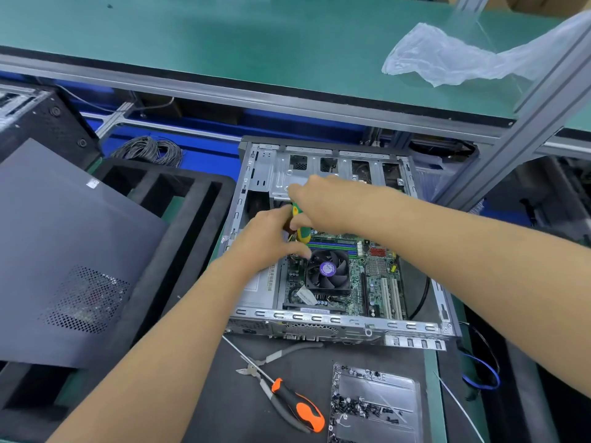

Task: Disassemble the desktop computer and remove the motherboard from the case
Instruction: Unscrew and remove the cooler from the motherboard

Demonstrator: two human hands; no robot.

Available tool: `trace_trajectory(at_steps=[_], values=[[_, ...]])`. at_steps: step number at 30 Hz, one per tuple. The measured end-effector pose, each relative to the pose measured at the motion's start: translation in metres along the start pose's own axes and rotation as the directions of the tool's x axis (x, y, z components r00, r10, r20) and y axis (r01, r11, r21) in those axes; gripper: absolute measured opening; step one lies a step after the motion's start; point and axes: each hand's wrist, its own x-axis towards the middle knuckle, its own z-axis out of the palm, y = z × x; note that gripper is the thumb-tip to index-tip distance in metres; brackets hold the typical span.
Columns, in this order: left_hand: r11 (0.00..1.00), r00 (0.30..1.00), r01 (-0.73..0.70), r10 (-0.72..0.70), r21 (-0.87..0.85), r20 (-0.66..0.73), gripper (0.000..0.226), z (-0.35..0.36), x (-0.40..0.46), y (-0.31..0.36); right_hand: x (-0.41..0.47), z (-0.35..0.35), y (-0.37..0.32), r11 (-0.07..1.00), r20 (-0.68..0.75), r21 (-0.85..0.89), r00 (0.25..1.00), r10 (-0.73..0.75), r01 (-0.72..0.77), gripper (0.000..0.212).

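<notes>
Green-matted bench (224,33) behind; work done on a dark mat (243,407) below it. Right hand (323,203) curls round the green-yellow screwdriver (300,230), held upright with the tip down near the board's far-left corner, likely on a mounting screw; tip itself hidden. Left hand (271,238) sits against the shaft with fingers bent, apparently steadying it; whether it actually pinches anything cannot be told. Motherboard (377,282) remains seated in the open case (335,318), fan (327,270) on it just below the hands. Outward: pliers (271,359) and an orange screwdriver (297,404) lie in front of the case, a clear tray (377,401) beside them collecting screws, all kept within reach. Removed side panel (70,251) rests at left on black foam (179,212).
</notes>
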Motion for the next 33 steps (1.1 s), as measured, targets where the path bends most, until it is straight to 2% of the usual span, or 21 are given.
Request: trace_trajectory(at_steps=[2,5,6,8,10,11,12,14,16,19,21,24,26,29,30,33], values=[[0.987,0.998,-0.049,0.043,0.156,0.039,0.047,-0.005,-0.002,-0.002,-0.002,0.001,0.004,0.995,0.028,-0.032,0.995,-0.099,0.099,0.021],[0.961,0.994,-0.087,0.1,0.262,-0.038,0.038,0.0,-0.007,-0.003,-0.005,0.004,0.003,0.97,0.073,-0.051,0.97,-0.233,0.237,0.03],[0.95,0.991,-0.096,0.12,0.298,-0.063,0.038,0.003,-0.008,-0.003,-0.006,0.003,0.002,0.975,0.086,-0.028,0.972,-0.219,0.222,0.031],[0.924,0.985,-0.127,0.161,0.361,-0.067,0.037,0.007,-0.008,-0.003,-0.004,0.001,0.0,0.996,0.094,-0.009,0.992,-0.087,0.089,0.04],[0.9,0.985,-0.143,0.171,0.411,-0.031,0.03,0.006,-0.009,-0.003,-0.002,-0.003,-0.001,0.992,0.059,-0.116,0.996,0.065,-0.058,0.048],[0.891,0.984,-0.153,0.177,0.428,-0.016,0.028,0.005,-0.01,0.0,-0.001,-0.005,-0.003,0.979,0.037,-0.189,0.996,0.084,-0.075,0.051],[0.893,0.983,-0.154,0.183,0.423,-0.027,0.023,0.005,-0.011,0.001,0.0,-0.005,-0.004,0.969,0.025,-0.244,0.998,0.052,-0.044,0.051],[0.914,0.986,-0.112,0.152,0.389,-0.074,0.008,0.005,-0.013,0.002,0.001,-0.002,-0.006,0.963,0.039,-0.252,0.996,-0.084,0.091,0.037],[0.911,0.986,-0.067,0.122,0.408,-0.111,0.031,0.007,-0.013,0.004,0.001,0.001,-0.008,0.949,0.093,-0.233,0.976,-0.195,0.212,0.023],[0.901,0.989,-0.037,0.096,0.433,-0.115,0.033,0.008,-0.012,0.001,0.003,0.0,-0.006,0.91,0.102,-0.259,0.947,-0.306,0.322,0.02],[0.917,0.989,-0.038,0.092,0.397,-0.118,0.031,0.007,-0.011,0.002,0.004,0.0,-0.003,0.923,0.102,-0.249,0.956,-0.275,0.292,0.025],[0.921,0.985,-0.079,0.13,0.381,-0.111,0.026,0.006,-0.011,0.002,0.002,-0.002,-0.001,0.994,0.116,-0.103,0.993,-0.016,0.028,0.046],[0.921,0.982,-0.085,0.142,0.381,-0.124,0.026,0.006,-0.011,0.001,0.004,-0.001,-0.001,0.979,0.098,-0.201,0.994,0.053,-0.032,0.041],[0.942,0.983,-0.055,0.109,0.331,-0.148,0.023,0.007,-0.009,-0.001,0.002,-0.001,0.001,0.948,0.112,-0.309,0.993,-0.046,0.079,0.033],[0.941,0.983,-0.05,0.105,0.333,-0.149,0.026,0.008,-0.009,0.0,0.002,-0.001,0.004,0.942,0.117,-0.306,0.988,-0.103,0.134,0.029],[0.936,0.982,-0.062,0.118,0.346,-0.145,0.029,0.008,-0.009,0.0,0.002,0.003,0.013,0.925,0.11,-0.252,0.958,-0.264,0.283,0.033]])
